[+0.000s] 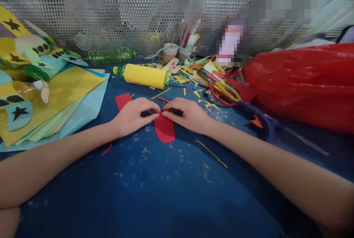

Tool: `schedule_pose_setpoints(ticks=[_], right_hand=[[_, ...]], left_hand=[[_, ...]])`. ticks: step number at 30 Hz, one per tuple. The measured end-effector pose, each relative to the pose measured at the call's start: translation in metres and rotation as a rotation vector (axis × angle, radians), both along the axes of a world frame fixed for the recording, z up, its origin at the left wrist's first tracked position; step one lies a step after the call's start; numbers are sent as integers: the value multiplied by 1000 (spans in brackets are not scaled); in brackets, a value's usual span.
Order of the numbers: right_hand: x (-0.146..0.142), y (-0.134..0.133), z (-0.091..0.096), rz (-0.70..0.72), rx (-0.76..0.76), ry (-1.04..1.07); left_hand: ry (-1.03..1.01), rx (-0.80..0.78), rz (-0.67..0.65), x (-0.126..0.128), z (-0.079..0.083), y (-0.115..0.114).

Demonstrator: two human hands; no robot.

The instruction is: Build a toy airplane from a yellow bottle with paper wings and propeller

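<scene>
A red paper piece point(165, 130) with a rounded lower end hangs between my hands, just above or on the blue table. My left hand point(135, 116) pinches its top edge between thumb and fingers. Close beside it, my right hand point(186, 114) pinches the same edge, the thumbs almost touching. Behind my left hand lies another red paper strip point(123, 100), partly covered by the hand. A thin reddish-brown stick point(162, 99) shows behind my right fingers. Beyond my hands, a green bottle wrapped in yellow paper point(145, 76) lies on its side.
Bottle airplanes point(49, 59) and stacked coloured paper point(69, 90) are at the left. Scissors point(225, 92), paper scraps point(193, 73) and a blue glue gun point(262, 120) lie to the right, near a red plastic bag point(301, 83). A perforated metal panel point(143, 5) stands behind.
</scene>
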State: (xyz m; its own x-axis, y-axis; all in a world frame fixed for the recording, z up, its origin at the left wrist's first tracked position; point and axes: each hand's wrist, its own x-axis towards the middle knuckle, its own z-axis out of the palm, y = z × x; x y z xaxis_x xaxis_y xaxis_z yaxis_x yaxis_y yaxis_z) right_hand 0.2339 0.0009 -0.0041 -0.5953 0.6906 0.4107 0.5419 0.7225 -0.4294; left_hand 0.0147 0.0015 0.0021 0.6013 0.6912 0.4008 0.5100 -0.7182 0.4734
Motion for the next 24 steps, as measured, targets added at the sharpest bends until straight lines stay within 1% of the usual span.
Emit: schedule_pose_setpoints(ticks=[5,12,15,20,24], right_hand=[[-1,1,-4,1,5,-4],[0,1,-5,8,38,0],[0,2,-4,-3,41,6],[1,2,-3,-46,4,57],[1,2,-3,-73,-29,75]], left_hand=[[22,43,-9,0,-1,0],[11,-23,60,0,2,-1],[2,-23,86,0,3,-1],[-24,8,113,-1,2,0],[-36,-28,147,-1,2,-1]])
